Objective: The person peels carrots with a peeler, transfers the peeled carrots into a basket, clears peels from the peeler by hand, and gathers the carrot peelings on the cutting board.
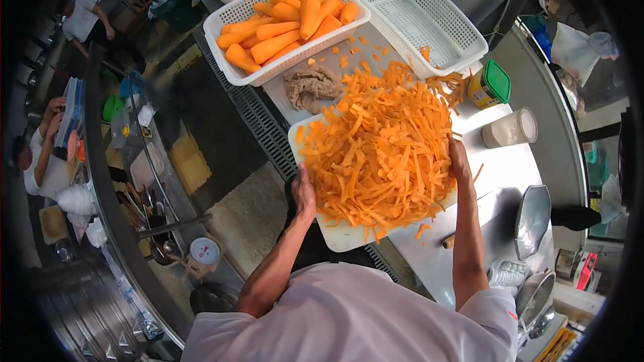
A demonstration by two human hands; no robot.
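A white cutting board (339, 236) is heaped with orange carrot strips (386, 154). Its near corner juts past the table edge towards my body. My left hand (304, 191) grips the board's left side, thumb up at the rim and the other fingers hidden beneath. At the right side, my right hand (459, 159) is closed around the board's edge, its fingertips partly covered by strips. Beyond the heap lies a crumpled brown cloth (312, 87). Peeled whole carrots (275, 33) fill a white perforated basket (312, 51) behind it.
A second white basket (463, 57) stands at the back right, with strips near its rim. Rightwards are a green-lidded tub (490, 84), a white-topped container (511, 127) and a metal tray (532, 221). A wooden handle (449, 241) lies near the board. Two people (84, 17) are at far left.
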